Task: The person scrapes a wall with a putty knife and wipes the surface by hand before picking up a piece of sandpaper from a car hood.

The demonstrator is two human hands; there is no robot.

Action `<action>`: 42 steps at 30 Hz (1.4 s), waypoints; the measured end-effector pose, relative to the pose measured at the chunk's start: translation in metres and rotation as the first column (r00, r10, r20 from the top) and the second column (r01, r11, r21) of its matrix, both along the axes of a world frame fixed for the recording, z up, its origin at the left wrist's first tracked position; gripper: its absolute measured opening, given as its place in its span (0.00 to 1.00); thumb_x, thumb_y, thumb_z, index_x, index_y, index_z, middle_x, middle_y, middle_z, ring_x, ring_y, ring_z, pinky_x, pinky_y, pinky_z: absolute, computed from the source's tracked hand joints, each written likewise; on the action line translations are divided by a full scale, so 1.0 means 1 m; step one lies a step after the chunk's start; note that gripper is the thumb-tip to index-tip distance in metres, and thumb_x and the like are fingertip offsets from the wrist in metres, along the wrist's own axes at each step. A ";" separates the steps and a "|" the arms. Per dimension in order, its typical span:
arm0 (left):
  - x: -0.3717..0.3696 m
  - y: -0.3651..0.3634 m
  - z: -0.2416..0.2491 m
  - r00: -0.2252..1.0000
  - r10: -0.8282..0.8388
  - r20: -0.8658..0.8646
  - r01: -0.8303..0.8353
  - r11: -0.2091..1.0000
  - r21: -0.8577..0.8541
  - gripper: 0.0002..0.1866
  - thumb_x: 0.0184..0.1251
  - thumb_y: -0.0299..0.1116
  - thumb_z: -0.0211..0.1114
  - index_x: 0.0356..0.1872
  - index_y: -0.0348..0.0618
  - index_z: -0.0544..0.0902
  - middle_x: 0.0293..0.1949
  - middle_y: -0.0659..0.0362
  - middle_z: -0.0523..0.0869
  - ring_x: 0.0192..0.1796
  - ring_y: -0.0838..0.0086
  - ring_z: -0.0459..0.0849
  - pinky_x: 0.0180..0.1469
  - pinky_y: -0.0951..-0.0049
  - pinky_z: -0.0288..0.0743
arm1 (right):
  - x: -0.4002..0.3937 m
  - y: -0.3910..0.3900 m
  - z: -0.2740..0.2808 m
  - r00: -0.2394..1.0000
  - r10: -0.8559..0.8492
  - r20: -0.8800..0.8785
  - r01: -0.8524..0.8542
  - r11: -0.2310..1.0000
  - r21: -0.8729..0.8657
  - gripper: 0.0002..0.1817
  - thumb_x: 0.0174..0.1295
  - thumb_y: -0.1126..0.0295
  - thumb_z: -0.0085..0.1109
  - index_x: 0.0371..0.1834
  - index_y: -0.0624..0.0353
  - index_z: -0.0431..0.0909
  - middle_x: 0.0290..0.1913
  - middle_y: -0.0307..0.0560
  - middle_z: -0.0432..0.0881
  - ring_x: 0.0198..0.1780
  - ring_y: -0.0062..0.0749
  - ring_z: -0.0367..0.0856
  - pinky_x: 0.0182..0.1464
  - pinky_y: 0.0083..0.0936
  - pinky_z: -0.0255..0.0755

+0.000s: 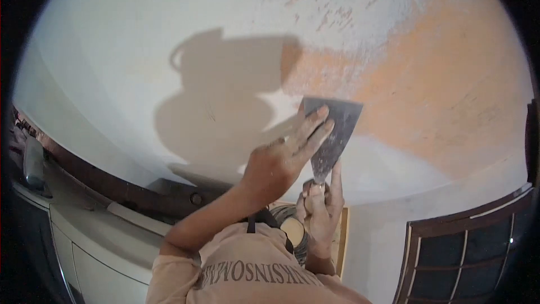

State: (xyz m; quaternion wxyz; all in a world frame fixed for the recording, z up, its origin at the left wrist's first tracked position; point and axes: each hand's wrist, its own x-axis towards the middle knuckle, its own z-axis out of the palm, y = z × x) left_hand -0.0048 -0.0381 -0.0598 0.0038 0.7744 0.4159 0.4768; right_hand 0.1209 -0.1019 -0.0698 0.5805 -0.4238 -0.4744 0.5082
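Observation:
A wide putty knife (336, 135) with a grey, speckled blade is held up, its broad edge touching or close to the wall. My right hand (322, 214) is closed around its handle, one finger stretched along the base of the blade. My left hand (275, 163) reaches across from the left, two outstretched fingers lying flat on the blade's face. The wall (225, 0) in front has whitish areas, and an orange patch (433, 84) spreads right of the blade. Rough, flaked marks show above it.
A coiled dark band around a pale round thing (292, 229) sits below my hands, beside a yellowish edge (342, 242). A dark-framed window or door (467, 253) stands at lower right. Pale cabinet-like furniture (101, 264) lies at lower left. My shadow falls on the wall.

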 end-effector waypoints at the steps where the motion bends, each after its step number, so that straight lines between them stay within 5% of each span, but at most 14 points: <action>1: -0.002 0.000 0.007 1.000 0.017 -0.012 -0.016 1.000 0.018 0.29 0.53 0.23 0.52 0.62 0.47 0.69 0.67 0.62 0.64 0.26 0.72 0.81 0.27 0.78 0.77 | -0.002 0.003 0.001 1.000 0.000 -0.006 0.000 1.000 0.020 0.33 0.66 0.73 0.45 0.72 0.60 0.43 0.28 0.37 0.69 0.18 0.12 0.63 0.17 0.11 0.58; 5: 0.000 -0.003 -0.002 1.000 0.024 0.018 -0.025 0.999 0.020 0.30 0.53 0.23 0.52 0.62 0.47 0.68 0.67 0.62 0.64 0.29 0.72 0.82 0.28 0.78 0.78 | 0.002 -0.004 -0.018 1.000 0.000 0.019 -0.001 0.998 0.059 0.33 0.67 0.68 0.47 0.72 0.57 0.43 0.29 0.41 0.69 0.17 0.14 0.62 0.15 0.11 0.58; 11: -0.006 -0.005 0.004 0.999 0.043 -0.020 -0.044 0.997 -0.063 0.32 0.51 0.22 0.54 0.63 0.49 0.67 0.67 0.61 0.64 0.38 0.72 0.84 0.32 0.76 0.79 | -0.007 0.000 -0.023 0.999 -0.039 0.032 0.036 0.995 0.098 0.32 0.66 0.74 0.46 0.72 0.61 0.44 0.29 0.37 0.71 0.18 0.13 0.63 0.17 0.12 0.60; 16: 0.002 -0.002 -0.015 0.998 0.055 -0.028 -0.053 0.997 0.049 0.32 0.50 0.22 0.55 0.62 0.49 0.68 0.67 0.61 0.65 0.36 0.73 0.84 0.33 0.77 0.78 | -0.001 -0.002 -0.022 0.999 -0.049 0.022 0.048 0.998 0.042 0.32 0.66 0.73 0.47 0.71 0.61 0.46 0.29 0.37 0.71 0.19 0.12 0.64 0.18 0.11 0.60; 36: 0.000 0.002 -0.009 1.000 0.010 0.020 -0.009 0.999 -0.043 0.30 0.50 0.22 0.56 0.60 0.47 0.71 0.66 0.62 0.67 0.30 0.73 0.83 0.30 0.78 0.78 | 0.008 0.004 -0.021 0.999 0.014 0.049 -0.016 0.999 0.038 0.32 0.66 0.73 0.47 0.71 0.61 0.45 0.29 0.37 0.73 0.20 0.11 0.65 0.18 0.11 0.60; 42: 0.004 0.001 -0.010 0.995 0.010 0.096 -0.008 1.000 -0.018 0.32 0.46 0.22 0.59 0.60 0.46 0.71 0.65 0.61 0.67 0.35 0.72 0.84 0.33 0.78 0.78 | 0.007 -0.005 -0.014 0.999 -0.016 0.039 0.016 1.000 -0.001 0.32 0.66 0.74 0.47 0.72 0.59 0.46 0.29 0.37 0.73 0.19 0.11 0.65 0.18 0.11 0.61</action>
